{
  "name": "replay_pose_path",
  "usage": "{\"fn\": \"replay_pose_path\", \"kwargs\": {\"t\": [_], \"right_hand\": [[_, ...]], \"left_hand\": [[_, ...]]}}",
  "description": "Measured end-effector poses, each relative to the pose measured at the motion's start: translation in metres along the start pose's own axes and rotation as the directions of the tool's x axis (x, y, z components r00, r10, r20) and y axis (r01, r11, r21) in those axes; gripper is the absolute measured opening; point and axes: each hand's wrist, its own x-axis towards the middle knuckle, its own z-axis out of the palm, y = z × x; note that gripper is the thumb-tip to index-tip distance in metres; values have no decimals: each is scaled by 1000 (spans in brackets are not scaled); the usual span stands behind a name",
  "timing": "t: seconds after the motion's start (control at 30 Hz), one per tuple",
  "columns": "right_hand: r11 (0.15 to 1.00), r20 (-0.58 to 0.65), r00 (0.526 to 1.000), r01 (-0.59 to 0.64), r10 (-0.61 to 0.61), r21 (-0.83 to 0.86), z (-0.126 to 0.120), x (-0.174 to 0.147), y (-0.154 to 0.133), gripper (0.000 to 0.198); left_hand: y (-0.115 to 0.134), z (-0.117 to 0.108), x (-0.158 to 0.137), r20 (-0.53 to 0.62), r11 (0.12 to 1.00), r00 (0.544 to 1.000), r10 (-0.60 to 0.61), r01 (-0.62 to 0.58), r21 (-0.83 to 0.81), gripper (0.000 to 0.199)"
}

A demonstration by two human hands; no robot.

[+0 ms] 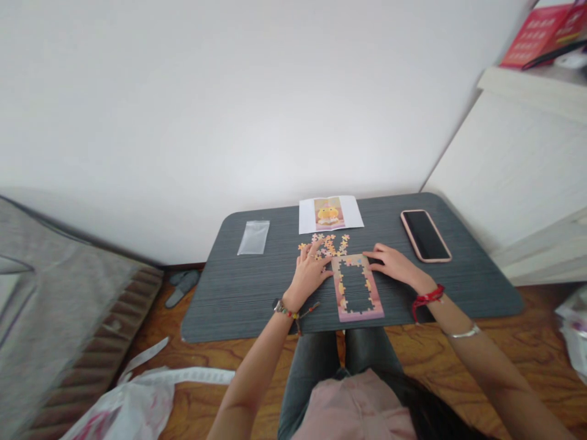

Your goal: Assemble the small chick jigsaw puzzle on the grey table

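Observation:
The jigsaw puzzle border (360,316) lies flat near the table's front edge, joined around an open middle where the dark tabletop shows. My left hand (308,272) is at its upper left, fingers stretched over loose puzzle pieces (343,244) and thumb by the border's left edge. At the upper right corner, my right hand (395,266) rests with fingers apart, the fingertips touching or close to the border. Behind the pieces stands or lies a creased white sheet with a printed yellow-figure picture (329,214). Pieces beneath my left fingers are partly hidden.
On the dark table (238,293), a clear plastic bag (254,238) lies at left and a pink-cased phone (425,236) at right. A white wall rises behind. A white cabinet (532,159) stands at right. Grey slippers (182,286) and a plastic bag (132,406) are on the floor.

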Motion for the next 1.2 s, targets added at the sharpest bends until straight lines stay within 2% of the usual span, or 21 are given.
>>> {"fn": "replay_pose_path", "kwargs": {"t": [0.33, 0.57, 0.87, 1.2], "right_hand": [[1000, -3, 1000, 9, -9, 12, 0, 3, 1, 37], [998, -34, 999, 6, -4, 58, -4, 3, 2, 36], [1000, -21, 1000, -11, 10, -6, -2, -1, 4, 36], [999, -35, 999, -29, 30, 18, -2, -1, 3, 37]], "left_hand": [[-3, 2, -3, -35, 1000, 999, 1, -2, -23, 30], [3, 2, -4, -11, 999, 1000, 8, -9, -44, 29], [2, 3, -2, -19, 1000, 1000, 4, -4, -9, 26], [5, 5, 0, -28, 1000, 999, -15, 14, -18, 25]]}}
